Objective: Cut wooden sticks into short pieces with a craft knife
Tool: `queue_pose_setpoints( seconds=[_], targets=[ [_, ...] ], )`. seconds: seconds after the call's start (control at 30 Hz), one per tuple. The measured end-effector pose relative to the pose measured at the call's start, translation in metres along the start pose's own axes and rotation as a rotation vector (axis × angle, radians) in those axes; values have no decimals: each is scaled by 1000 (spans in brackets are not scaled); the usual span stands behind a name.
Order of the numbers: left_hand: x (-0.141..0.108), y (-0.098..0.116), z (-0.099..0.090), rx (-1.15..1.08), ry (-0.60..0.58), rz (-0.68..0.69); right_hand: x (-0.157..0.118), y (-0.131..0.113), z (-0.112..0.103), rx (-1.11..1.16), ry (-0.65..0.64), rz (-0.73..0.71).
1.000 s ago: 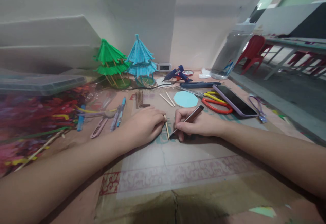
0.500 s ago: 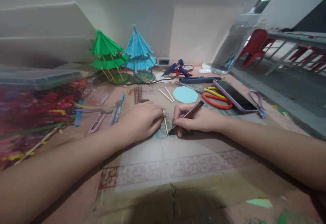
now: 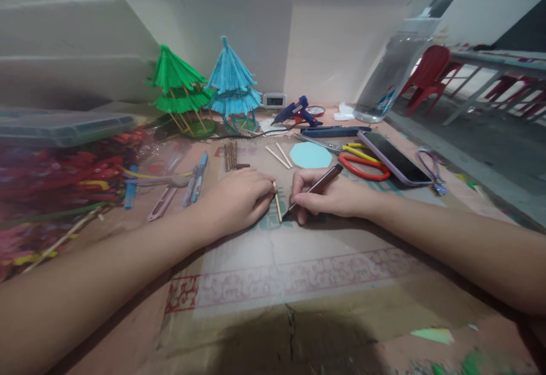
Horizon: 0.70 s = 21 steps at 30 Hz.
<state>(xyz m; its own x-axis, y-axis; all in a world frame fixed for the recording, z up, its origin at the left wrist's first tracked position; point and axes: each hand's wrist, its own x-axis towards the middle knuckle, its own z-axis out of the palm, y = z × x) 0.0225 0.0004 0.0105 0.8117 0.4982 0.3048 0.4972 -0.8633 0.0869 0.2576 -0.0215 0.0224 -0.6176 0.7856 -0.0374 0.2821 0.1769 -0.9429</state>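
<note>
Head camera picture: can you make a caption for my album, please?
The left hand holds a thin stick while the right hand points a dark pen at its near end.

Near the worktop's far edge are two roofed models and one glue gun; nearer, one phone, one octagon and three short pale sticks.

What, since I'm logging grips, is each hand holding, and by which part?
Right hand: slim brown pen, by its lower half. Left hand: thin pale wooden stick, by its far end.
</note>
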Motion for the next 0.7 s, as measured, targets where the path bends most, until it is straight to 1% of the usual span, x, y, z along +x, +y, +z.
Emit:
queue_pose_setpoints(
  seconds=[0.1,0.23,0.37,0.43,0.57,0.7],
  targets=[
    [0,0,0,-9,-2,0,0,0,0,6,21,-18],
    [0,1,0,-15,-7,-4,-1,-2,1,6,-41,-45],
    [0,0,0,-16,-18,-6,-1,-4,2,-10,-45,-53],
    [0,0,1,-14,-25,-8,0,-4,2,-31,-10,-47],
    [0,-1,1,-10,-20,-1,2,-4,3,-66,108,-15],
    [0,0,1,-18,-4,0,3,-3,3,-65,132,-2]
  ],
)
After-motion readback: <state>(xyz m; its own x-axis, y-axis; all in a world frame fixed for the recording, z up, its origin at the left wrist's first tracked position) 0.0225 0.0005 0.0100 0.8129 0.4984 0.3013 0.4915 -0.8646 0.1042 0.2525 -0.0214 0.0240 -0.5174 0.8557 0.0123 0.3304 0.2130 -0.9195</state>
